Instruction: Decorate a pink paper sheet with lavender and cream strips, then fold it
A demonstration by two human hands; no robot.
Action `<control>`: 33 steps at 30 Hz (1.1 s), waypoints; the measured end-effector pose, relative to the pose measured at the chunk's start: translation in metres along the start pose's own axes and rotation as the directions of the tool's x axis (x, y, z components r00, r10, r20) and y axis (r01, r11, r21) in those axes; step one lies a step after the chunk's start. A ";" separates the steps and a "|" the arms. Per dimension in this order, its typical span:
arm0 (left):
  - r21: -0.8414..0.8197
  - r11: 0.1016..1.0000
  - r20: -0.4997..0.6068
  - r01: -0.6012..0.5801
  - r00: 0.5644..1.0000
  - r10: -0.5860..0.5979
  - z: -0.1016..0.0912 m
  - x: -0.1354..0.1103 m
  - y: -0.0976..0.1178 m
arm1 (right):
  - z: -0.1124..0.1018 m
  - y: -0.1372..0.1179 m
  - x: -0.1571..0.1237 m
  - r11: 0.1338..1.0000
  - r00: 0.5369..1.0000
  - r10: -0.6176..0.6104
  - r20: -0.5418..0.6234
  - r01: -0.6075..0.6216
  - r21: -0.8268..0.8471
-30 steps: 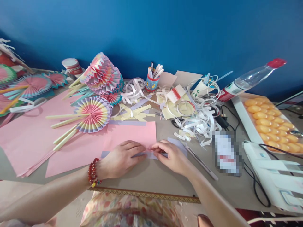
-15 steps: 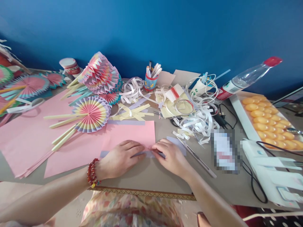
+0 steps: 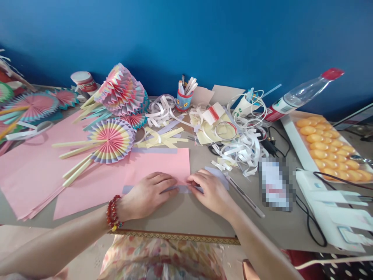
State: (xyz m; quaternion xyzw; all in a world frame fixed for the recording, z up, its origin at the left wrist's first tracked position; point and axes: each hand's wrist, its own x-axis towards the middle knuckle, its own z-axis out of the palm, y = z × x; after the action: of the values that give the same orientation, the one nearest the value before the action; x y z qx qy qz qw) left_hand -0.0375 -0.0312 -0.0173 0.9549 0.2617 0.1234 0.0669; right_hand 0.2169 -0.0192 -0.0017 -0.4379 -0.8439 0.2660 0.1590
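Pink sheet (image 3: 157, 165) lies flat on the grey-brown table (image 3: 198, 221) directly before the person; clock set on it, 12 toward the blue wall (image 3: 204, 39). Lavender strip (image 3: 184, 189) runs along its near edge at 6 o'clock; second lavender strip (image 3: 157, 151) along the far edge at 12.

Left hand (image 3: 151, 190): laid palm-down over the sheet's near edge, fingers extended together, gripping nothing. Red bead bracelet (image 3: 112, 214) at that wrist. Right hand (image 3: 208, 190): fingers curled, tips at the sheet's near right corner, about 4 o'clock, by the near strip; whether they pinch the paper, cannot tell. Fingertips of the two hands slightly apart.

Just beyond the right hand, lavender paper (image 3: 218, 177) at 3, with a slim grey tool (image 3: 245, 195), pen or knife, at 4.

At 10, pleated paper fan (image 3: 112, 140) with pale yellow sticks, resting on larger pink sheets (image 3: 37, 163) that spread toward 9. Pleated stack (image 3: 121, 91) at 11. Pale yellow strips (image 3: 167, 138) crisscrossed at 12; pen cup (image 3: 183, 100) upright toward 1. Clear bottle (image 3: 300, 95), red-capped, leaning at 2. Tangled white strips (image 3: 244, 153) near 3.
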 end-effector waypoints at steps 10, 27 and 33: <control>-0.021 1.000 0.003 0.013 1.000 -0.013 0.000 0.000 0.001 | -0.003 0.006 -0.001 1.000 1.000 -0.013 -0.014 0.013 -0.005; 0.000 1.000 -0.005 -0.015 1.000 0.015 0.002 -0.002 0.001 | 0.001 0.009 -0.005 0.998 0.998 -0.061 -0.033 0.060 -0.033; 0.009 1.000 -0.007 0.014 1.000 -0.014 0.001 0.000 0.003 | -0.001 0.007 -0.005 0.997 0.999 -0.053 -0.014 0.052 -0.064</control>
State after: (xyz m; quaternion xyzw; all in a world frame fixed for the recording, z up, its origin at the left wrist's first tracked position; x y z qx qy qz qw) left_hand -0.0357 -0.0335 -0.0175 0.9529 0.2691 0.1248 0.0623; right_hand 0.2248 -0.0197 -0.0050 -0.4226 -0.8618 0.2315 0.1583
